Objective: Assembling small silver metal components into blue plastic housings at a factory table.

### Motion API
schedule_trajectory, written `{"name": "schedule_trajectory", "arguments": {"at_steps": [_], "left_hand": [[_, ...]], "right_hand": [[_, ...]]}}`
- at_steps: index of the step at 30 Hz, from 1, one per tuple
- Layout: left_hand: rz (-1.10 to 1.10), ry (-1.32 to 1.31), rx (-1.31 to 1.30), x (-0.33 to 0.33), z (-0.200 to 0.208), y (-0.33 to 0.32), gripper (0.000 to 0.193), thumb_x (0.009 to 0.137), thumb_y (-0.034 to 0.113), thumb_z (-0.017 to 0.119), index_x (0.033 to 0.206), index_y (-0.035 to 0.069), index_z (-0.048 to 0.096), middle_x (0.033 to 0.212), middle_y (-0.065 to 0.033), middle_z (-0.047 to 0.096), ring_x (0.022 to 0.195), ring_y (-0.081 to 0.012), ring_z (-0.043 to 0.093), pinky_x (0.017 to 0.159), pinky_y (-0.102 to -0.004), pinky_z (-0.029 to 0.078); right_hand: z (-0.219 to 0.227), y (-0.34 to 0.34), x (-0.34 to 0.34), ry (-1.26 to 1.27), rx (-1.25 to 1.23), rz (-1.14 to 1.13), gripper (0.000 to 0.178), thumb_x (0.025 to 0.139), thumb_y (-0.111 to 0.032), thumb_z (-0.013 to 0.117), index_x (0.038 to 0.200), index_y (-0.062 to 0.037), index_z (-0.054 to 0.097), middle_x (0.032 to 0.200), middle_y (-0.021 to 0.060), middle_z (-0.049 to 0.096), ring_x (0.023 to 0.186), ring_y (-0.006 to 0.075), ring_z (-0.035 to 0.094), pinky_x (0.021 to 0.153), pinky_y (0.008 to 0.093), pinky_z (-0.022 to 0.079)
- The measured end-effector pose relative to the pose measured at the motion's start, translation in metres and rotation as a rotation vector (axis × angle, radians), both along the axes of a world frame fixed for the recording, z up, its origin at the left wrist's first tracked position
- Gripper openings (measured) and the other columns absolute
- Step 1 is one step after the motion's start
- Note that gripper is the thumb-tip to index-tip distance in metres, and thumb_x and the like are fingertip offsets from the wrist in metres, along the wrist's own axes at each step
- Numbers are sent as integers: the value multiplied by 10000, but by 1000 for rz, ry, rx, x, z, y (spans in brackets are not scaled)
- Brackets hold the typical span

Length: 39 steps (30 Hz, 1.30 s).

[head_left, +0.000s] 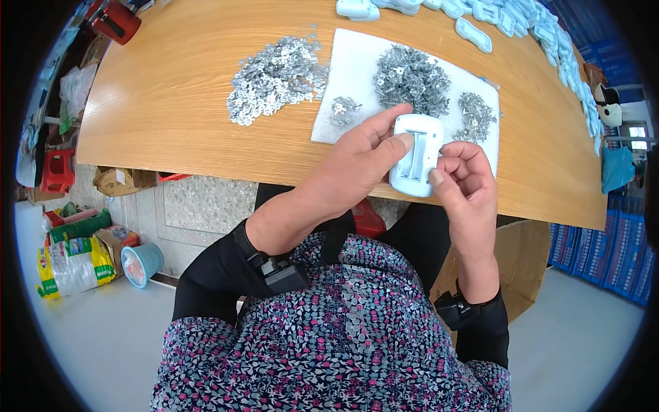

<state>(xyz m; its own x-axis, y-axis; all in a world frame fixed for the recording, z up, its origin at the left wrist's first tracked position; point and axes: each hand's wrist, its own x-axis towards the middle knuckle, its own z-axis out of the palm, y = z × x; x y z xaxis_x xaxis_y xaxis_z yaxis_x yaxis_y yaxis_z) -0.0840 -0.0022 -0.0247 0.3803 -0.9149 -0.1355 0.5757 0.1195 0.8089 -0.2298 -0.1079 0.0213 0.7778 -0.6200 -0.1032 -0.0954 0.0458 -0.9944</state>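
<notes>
A pale blue plastic casing (414, 156) with a long rectangular battery compartment is held over the table's near edge, compartment side up. My left hand (360, 158) grips its left side, with the thumb lying on the upper part of the compartment. On the other side, my right hand (472, 185) has its thumb on the casing's lower right edge and its fingers curled; whether a small part sits between them is hidden. Just beyond the casing, a heap of small metal clips (412, 79) lies on a white foam sheet (350, 58). Smaller piles, one left (344, 110) and one right (475, 117), flank it.
Flat metal pieces (274, 79) are heaped on the wooden table (171, 82) left of the sheet. Many pale blue casings (508, 20) line the far right edge; one (473, 34) lies apart. A red container (115, 22) stands far left. A cardboard box (518, 268) sits below the table.
</notes>
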Motion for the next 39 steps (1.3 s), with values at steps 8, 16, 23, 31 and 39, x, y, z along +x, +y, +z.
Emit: {"name": "schedule_trajectory", "arguments": {"at_steps": [8,16,23,31,39], "left_hand": [[21,277,-104,35,0,31,463,982,261,579,1384,39,516,1200,-111,649,1025,-180,661,829,-290,577],[192,325,-343,90,2,71,638,986,281,586,1541,124,312,1292,-180,619,1020,-239,661,762,-303,575],[201,303,-355,87,-1,74,725,963,240,618,1582,194,242,1200,-136,613,1070,-227,621,829,-377,543],[110,394,-295,82,-2,71,728,939,197,632,1551,44,269,1188,-148,602,1040,-218,628,875,-395,554],[170,335,-132,66,9,64,611,931,132,594,1497,33,385,1077,-116,625,952,-194,630,837,-346,552]], "right_hand": [[-4,-12,12,79,-295,78,215,891,-30,692,1103,-28,659,1006,25,678,915,119,620,827,283,496],[-19,-30,46,136,-1028,73,146,814,-50,704,956,-78,714,876,62,676,818,265,631,721,336,504],[-21,-16,91,130,-1318,180,67,796,-108,705,855,-140,710,820,11,584,917,247,551,827,399,417],[-10,-14,102,218,-1541,273,36,771,-116,678,791,-134,655,819,-14,562,928,227,535,833,391,378],[-6,-15,81,225,-1507,270,59,759,-112,685,809,-145,680,862,-24,612,980,222,555,873,385,387]]}}
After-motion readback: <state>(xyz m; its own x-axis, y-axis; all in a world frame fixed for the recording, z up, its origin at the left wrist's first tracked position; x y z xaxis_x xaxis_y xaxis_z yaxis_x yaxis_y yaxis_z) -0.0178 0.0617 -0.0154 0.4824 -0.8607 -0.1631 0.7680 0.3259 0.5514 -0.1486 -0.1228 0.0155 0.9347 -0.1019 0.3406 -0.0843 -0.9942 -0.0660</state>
